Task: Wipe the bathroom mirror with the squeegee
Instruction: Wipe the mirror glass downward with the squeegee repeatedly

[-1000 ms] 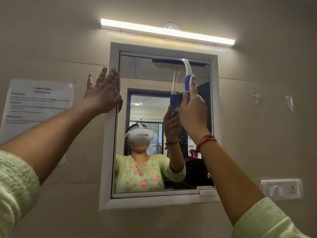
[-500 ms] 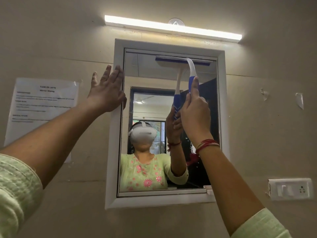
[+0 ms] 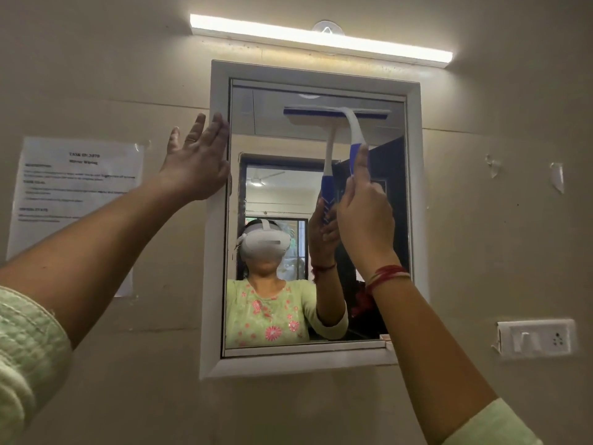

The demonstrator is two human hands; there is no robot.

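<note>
The mirror (image 3: 276,130) hangs on the wall in a white frame (image 3: 214,284). A white and blue squeegee (image 3: 354,130) lies against the upper right part of the glass, its blue blade level a little below the top edge. My right hand (image 3: 364,220) grips the handle from below, thumb stretched up along it. My left hand (image 3: 197,160) is raised with straight fingers, its fingertips on the left side of the frame. The glass reflects the squeegee, my hand and a person in a headset.
A lit tube light (image 3: 321,36) runs above the mirror. A printed paper sheet (image 3: 77,200) is taped to the wall at left. A white switch plate with a socket (image 3: 537,343) sits at lower right. Bits of tape (image 3: 556,176) stick to the right wall.
The squeegee blade has slid a short way down from the mirror's top edge, with my right hand following. My left hand stays on the frame. The view has shifted slightly.
</note>
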